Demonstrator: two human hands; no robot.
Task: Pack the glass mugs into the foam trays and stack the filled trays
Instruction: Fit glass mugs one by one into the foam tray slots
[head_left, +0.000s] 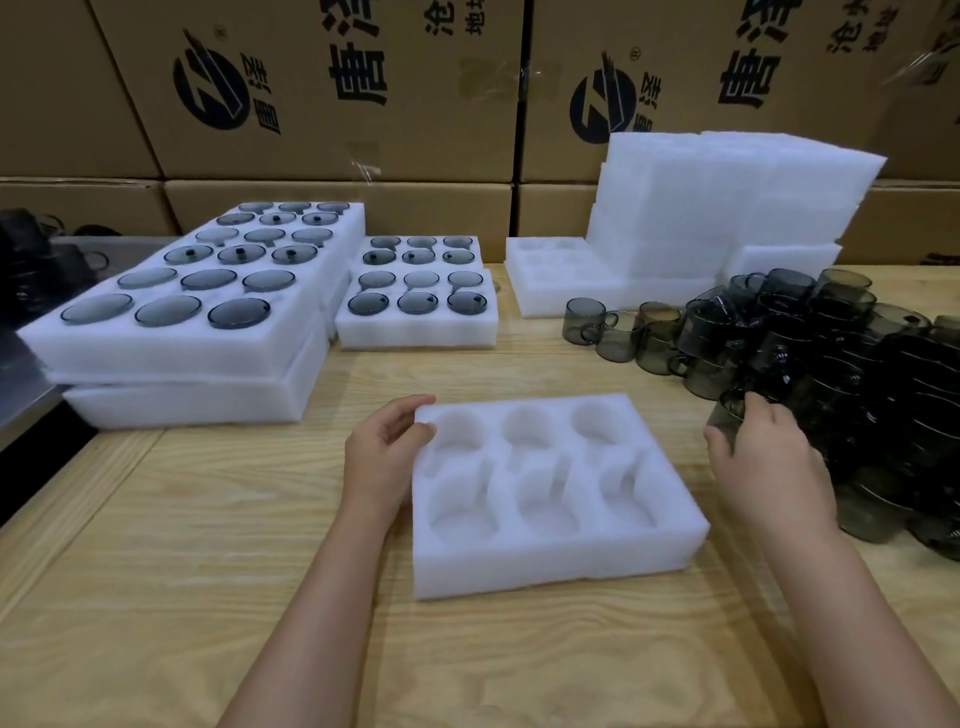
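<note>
On the wooden table (208, 519), centre: an empty six-pocket foam tray (550, 569). The left hand (382, 457) pinches the tray's far-left corner between thumb and curled fingers. The right hand (769, 467) wraps its fingers round a smoky glass mug (726, 415) at the near edge of the mug pile (831, 353) (right of the tray). Filled trays (182, 358) sit stacked at far left; unfilled foam trays (727, 208) are piled behind, before cardboard boxes (337, 104).

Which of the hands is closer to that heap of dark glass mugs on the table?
Right. The right hand is at the near edge of the heap, gripping one mug. The left hand is across the empty foam tray from it, pinching the tray's far left corner.
</note>
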